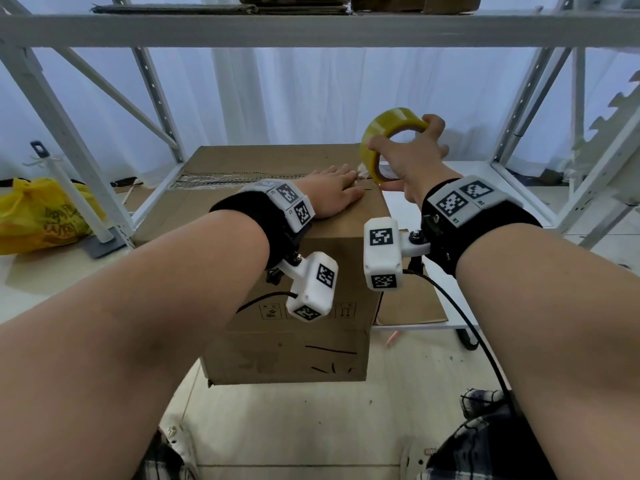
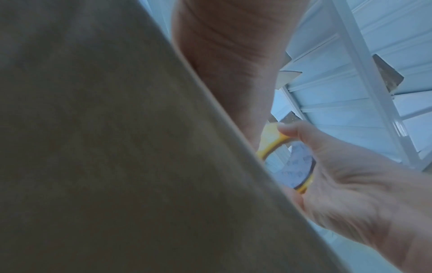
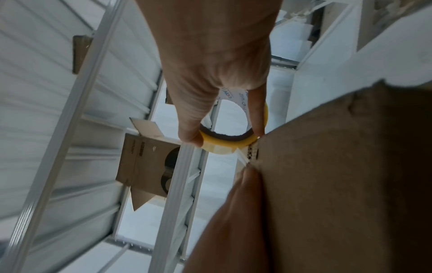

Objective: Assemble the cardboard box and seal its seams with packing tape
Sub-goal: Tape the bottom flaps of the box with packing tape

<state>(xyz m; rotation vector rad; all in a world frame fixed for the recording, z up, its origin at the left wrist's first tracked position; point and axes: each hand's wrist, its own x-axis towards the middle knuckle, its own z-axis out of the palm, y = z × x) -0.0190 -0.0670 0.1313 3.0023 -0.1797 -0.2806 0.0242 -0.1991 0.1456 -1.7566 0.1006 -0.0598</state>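
Looking down from head: cardboard box (image 1: 291, 271) standing on floor, flaps folded shut. Left hand (image 1: 329, 192) lying flat on top, fingers straight, pressing near right edge. Right hand (image 1: 412, 161) gripping yellow tape roll (image 1: 384, 140) just past box's right top corner. Yellow bag (image 1: 38, 216) far left.

Left wrist: mostly blurry box wall (image 2: 105, 147); right hand (image 2: 339, 175) curled round tape roll (image 2: 290, 166).

Right wrist: thumb and fingers (image 3: 194, 110) pinching tape roll (image 3: 226, 144), roll touching box edge (image 3: 339, 166).

left hand (image 1: 330, 192) on box (image 1: 294, 271) top, tape roll (image 1: 388, 140) right of it
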